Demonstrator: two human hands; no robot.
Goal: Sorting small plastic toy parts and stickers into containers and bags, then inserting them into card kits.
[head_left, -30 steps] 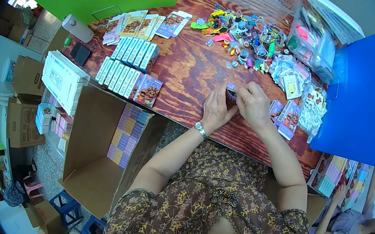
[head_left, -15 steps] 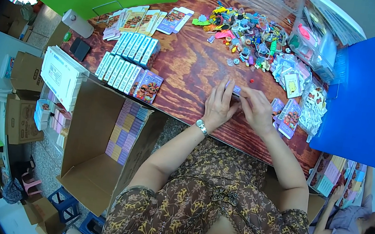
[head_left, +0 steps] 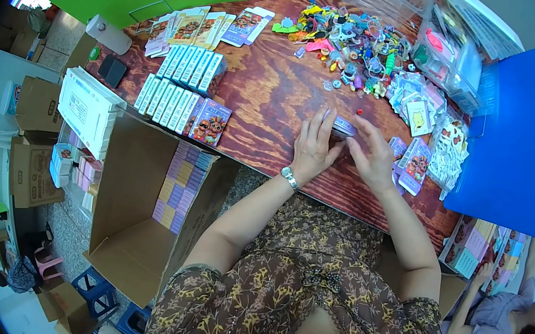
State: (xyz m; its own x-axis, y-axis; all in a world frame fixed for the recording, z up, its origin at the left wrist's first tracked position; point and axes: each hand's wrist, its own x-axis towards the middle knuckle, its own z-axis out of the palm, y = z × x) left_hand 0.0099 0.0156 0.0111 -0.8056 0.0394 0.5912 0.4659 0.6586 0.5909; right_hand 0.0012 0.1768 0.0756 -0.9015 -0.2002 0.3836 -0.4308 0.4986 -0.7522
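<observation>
A person in a brown floral dress [head_left: 309,260] sits at a reddish wooden table [head_left: 263,122], both hands meeting near its front edge. The left hand [head_left: 314,147] is closed around the left end of a small purple box [head_left: 344,128]. The right hand [head_left: 373,157] is at the box's right end, thumb and forefinger parted; from where I stand, I can't tell whether they grip it. A tiny red piece [head_left: 360,112] lies just beyond, near a heap of colourful trinkets [head_left: 358,44]. Upright boxes [head_left: 170,107] stand in rows to the left; more purple boxes [head_left: 414,167] lie right.
</observation>
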